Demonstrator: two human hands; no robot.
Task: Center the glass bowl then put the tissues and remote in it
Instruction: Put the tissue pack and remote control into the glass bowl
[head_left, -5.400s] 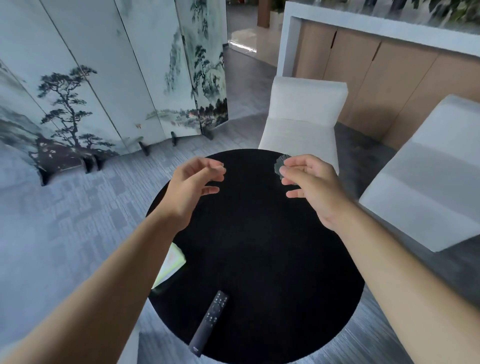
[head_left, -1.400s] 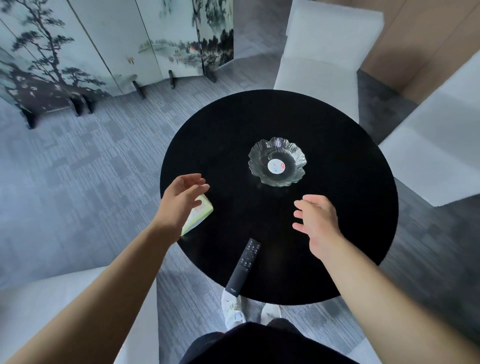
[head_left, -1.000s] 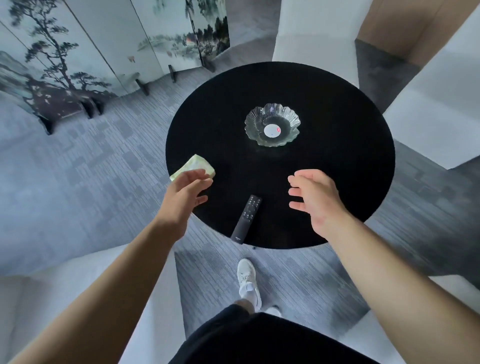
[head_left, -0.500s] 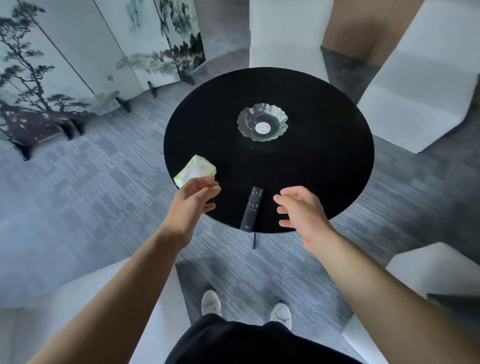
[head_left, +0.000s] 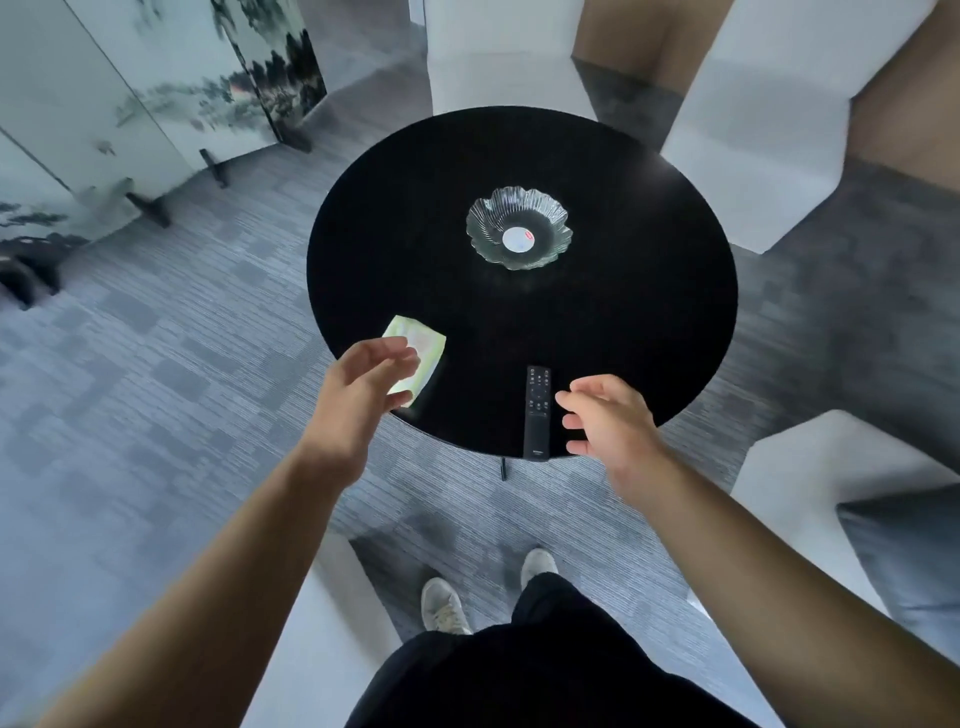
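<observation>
- Head view, looking down from a standing person at a round black table on grey carpet
- A clear glass bowl with a wavy, ribbed rim sits near the middle of the table, a little toward the far side; a round white sticker shows at its base, and nothing else lies in it
- A pale green pack of tissues lies flat near the table's near-left edge, well apart from the bowl
- The left hand hovers over the near end of the tissues, fingers spread and curled, holding nothing; whether it touches the pack cannot be told
- A slim black remote lies near the table's near edge, its length pointing away from the person, its near end at the rim
- The right hand is just beside the remote on its right, fingers loosely apart and empty, fingertips close to the remote
- White chairs stand around the table, and a painted folding screen stands at the far left
- Dark trousers and two light shoes show at the bottom
</observation>
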